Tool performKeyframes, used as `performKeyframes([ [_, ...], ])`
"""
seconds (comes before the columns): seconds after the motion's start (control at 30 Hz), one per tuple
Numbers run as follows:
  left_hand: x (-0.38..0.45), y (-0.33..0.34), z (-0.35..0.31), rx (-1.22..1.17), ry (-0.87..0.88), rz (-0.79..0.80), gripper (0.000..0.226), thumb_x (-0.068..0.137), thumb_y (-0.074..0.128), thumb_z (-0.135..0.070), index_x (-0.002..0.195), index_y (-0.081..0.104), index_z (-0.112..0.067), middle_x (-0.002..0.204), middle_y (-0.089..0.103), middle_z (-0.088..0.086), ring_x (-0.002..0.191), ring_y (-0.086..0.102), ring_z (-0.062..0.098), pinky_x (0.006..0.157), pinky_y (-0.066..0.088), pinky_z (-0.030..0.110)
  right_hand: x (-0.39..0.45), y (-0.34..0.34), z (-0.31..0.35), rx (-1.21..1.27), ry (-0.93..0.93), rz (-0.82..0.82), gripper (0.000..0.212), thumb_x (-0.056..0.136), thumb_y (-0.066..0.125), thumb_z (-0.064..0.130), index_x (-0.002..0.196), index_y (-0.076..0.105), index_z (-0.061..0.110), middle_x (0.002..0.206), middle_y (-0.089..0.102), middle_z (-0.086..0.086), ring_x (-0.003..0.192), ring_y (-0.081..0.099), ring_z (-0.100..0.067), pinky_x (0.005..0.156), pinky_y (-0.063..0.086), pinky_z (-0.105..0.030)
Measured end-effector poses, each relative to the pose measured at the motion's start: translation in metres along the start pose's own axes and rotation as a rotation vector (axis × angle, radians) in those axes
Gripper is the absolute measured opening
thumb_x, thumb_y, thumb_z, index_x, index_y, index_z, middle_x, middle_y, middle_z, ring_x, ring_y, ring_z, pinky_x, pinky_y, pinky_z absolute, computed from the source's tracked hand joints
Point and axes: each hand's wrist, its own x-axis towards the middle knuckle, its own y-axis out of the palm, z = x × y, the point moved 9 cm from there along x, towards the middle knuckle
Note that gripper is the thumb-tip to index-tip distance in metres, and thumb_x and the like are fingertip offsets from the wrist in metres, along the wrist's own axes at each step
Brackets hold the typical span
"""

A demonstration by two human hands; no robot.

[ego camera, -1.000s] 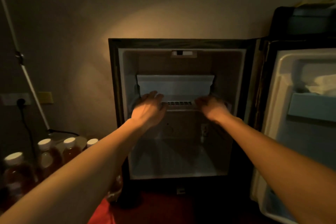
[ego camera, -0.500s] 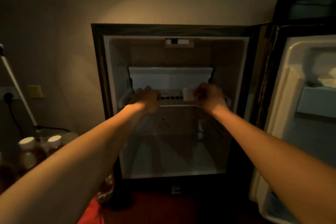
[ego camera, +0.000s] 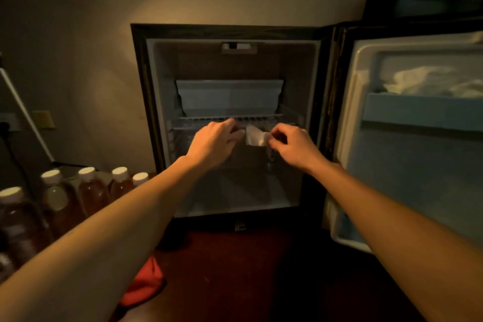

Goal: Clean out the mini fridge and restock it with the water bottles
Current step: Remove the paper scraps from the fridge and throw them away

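Here, both hands pinch a white cloth before the mini fridge: left hand, right hand. No writing is legible on the bottles.

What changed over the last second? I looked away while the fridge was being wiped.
Both hands came forward off the wire shelf. The right hand now pinches a white wipe, the left hand at its other edge. The fridge remains open, bottles unmoved.

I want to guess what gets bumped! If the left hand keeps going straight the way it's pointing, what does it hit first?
Probably the wire shelf: the left hand points into the fridge, its fingertips already at the shelf's front edge. Depth is hard to judge.
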Motion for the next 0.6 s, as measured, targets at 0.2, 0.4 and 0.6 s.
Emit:
performKeyframes([
  [0.2,-0.062,0.05,-0.046,-0.158,-0.029,0.224,0.018,0.093,0.05,-0.051,0.098,0.057,-0.036,0.095,0.068,-0.007,0.087,0.065,0.022,0.073,0.055,0.042,-0.09,-0.007,-0.029,-0.021,0.131,0.098,0.004,0.086,0.063,0.025,0.083,0.063,0.026,0.074,0.069,0.003,0.074,0.064,-0.014,0.072,0.05,-0.034],
  [0.4,-0.11,0.1,-0.116,-0.226,0.031,0.346,0.007,0.097,0.044,-0.035,0.091,0.047,-0.034,0.094,0.063,0.003,0.085,0.062,0.03,0.073,0.053,0.046,-0.182,-0.035,-0.066,0.006,0.262,0.061,0.003,0.082,0.065,0.023,0.08,0.066,0.022,0.073,0.065,0.003,0.07,0.058,-0.01,0.064,0.045,-0.027],
  [0.6,-0.147,0.143,-0.199,-0.331,0.127,0.42,0.012,0.091,0.055,-0.026,0.097,0.048,-0.017,0.097,0.064,0.011,0.087,0.061,0.033,0.069,0.048,0.04,-0.275,-0.075,-0.119,-0.038,0.392,0.01,0.01,0.079,0.07,0.028,0.077,0.068,0.019,0.076,0.065,0.004,0.073,0.059,-0.009,0.065,0.044,-0.026],
])
